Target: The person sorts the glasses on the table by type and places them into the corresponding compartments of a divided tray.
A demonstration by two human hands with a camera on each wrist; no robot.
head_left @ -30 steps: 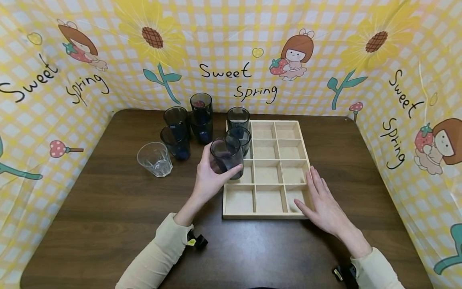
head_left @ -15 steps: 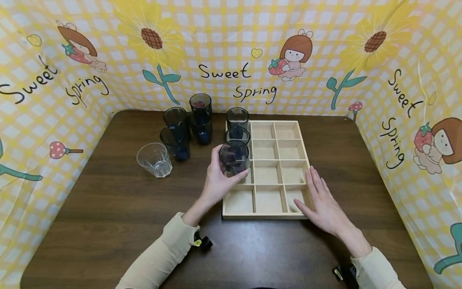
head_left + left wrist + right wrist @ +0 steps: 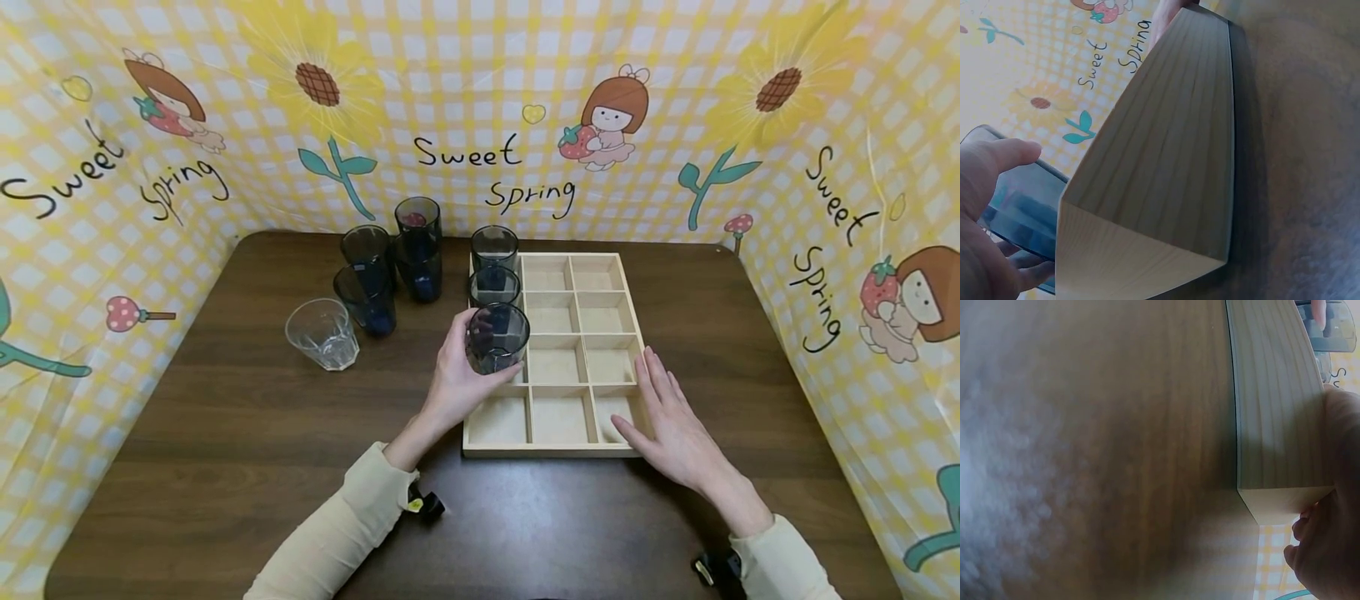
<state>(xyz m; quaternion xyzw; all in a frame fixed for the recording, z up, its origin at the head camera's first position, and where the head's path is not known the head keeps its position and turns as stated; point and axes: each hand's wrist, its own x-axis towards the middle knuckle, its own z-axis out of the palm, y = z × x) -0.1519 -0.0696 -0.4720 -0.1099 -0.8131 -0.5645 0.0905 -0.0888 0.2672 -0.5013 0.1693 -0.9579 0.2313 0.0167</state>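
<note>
My left hand (image 3: 457,379) grips a dark tinted drinking glass (image 3: 498,337), fingers and thumb round its sides. The glass stands upright at the left compartment of the third row in a wooden divided tray (image 3: 551,452). Behind it, two more tinted glasses (image 3: 494,242) occupy the left column. With fingers spread straight, my right hand (image 3: 675,429) rests on the tray's right edge near the front corner. In the left wrist view, the thumb lies along the glass (image 3: 1032,187) beyond the tray's wall (image 3: 1154,137). The right wrist view has the right hand (image 3: 1335,506) against the tray corner.
Left of the tray, several dark glasses (image 3: 365,287) stand grouped at the back of the brown table (image 3: 225,467). A clear faceted glass (image 3: 322,333) stands in front of them. A yellow checked cloth (image 3: 450,75) surrounds the table's back and sides.
My left hand has carried the tinted glass right and slightly forward, from over the tray's left edge to the third-row left compartment, and it now stands straighter. My right hand has stayed put.
</note>
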